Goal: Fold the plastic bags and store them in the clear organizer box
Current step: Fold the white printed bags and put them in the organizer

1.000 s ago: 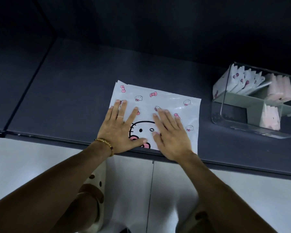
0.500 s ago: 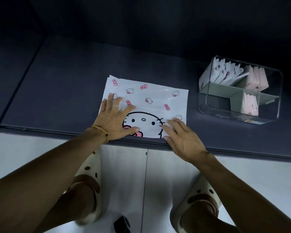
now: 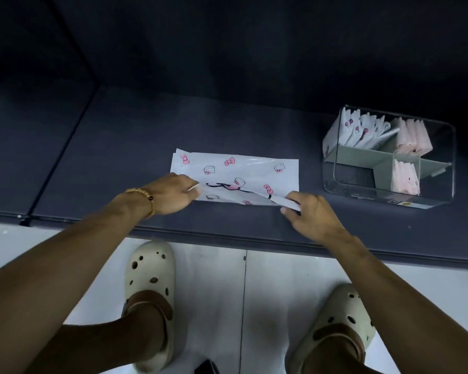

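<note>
**Head cam: both hands lifting the near edge of the kitty bag**

Head view looks straight down over a dark worktop (image 3: pixel 119 147). The white plastic bag (image 3: pixel 235 171) with the pink bows and little cat faces lies flat around the middle of it, far edge still down on the surface. Its near edge is raised and rolled over toward the far side, so you can see part of the big cat print curling up.

Left hand (image 3: pixel 170 194), with a bead bracelet (image 3: pixel 146 198) on the wrist, pinches the bag's near left corner between thumb and curled fingers. Right hand (image 3: pixel 308 214) pinches the near right corner the same way, the thin flap poking out past the fingertips.

The clear organizer box (image 3: pixel 441 168) sits to the right of the bag, a bit apart from it. It has a grey divider (image 3: pixel 362 157) inside, and folded bags (image 3: pixel 362 130) stand upright in the far compartments, plus a pinkish bunch in the near right one.

Down below, cream clogs (image 3: pixel 149 292) on a pale floor (image 3: pixel 268 292).
</note>
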`<state>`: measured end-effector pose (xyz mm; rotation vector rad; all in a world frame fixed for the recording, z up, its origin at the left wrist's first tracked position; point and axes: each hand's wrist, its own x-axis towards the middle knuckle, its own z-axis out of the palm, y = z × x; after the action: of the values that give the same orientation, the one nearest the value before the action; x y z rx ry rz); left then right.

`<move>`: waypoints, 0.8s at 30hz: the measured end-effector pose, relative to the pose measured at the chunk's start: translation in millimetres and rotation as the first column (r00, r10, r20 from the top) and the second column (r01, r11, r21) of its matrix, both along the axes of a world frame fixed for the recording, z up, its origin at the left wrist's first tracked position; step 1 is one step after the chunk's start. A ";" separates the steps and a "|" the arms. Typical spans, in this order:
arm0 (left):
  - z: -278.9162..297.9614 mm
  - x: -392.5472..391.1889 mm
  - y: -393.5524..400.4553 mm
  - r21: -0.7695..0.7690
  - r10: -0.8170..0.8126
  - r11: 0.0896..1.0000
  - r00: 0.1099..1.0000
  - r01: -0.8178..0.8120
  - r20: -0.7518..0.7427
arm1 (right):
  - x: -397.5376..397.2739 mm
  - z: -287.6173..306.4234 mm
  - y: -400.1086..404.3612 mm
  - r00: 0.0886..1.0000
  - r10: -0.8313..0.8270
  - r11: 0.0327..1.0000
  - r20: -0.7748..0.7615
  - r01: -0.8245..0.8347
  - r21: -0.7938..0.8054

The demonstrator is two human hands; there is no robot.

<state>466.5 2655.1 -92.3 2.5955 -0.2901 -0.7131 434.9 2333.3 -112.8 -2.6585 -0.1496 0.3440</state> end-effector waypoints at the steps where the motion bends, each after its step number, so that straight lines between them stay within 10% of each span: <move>1: 1.7 1.0 6.5 -0.007 0.064 0.998 0.998 -0.064 0.009 | 4.1 -0.4 -0.9 0.996 -0.081 0.995 -0.023 0.082 0.062; 5: -5.6 0.1 24.4 -0.101 0.320 0.944 0.946 -0.313 0.056 | 23.9 -4.2 1.8 0.934 -0.294 0.913 -0.204 0.337 0.231; 12: -40.3 10.1 16.4 0.011 0.527 0.845 0.835 -0.535 0.156 | 44.8 -20.3 18.7 0.886 -0.441 0.896 -0.145 0.442 -0.026; 24: -43.6 21.4 5.0 0.250 0.321 0.832 0.796 -0.496 0.513 | 65.9 -23.9 27.9 0.833 -0.526 0.848 -0.173 0.498 -0.179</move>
<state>487.9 2660.1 -135.9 3.0130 0.3265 0.0156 500.8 2361.2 -136.7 -2.6258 0.6699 0.4658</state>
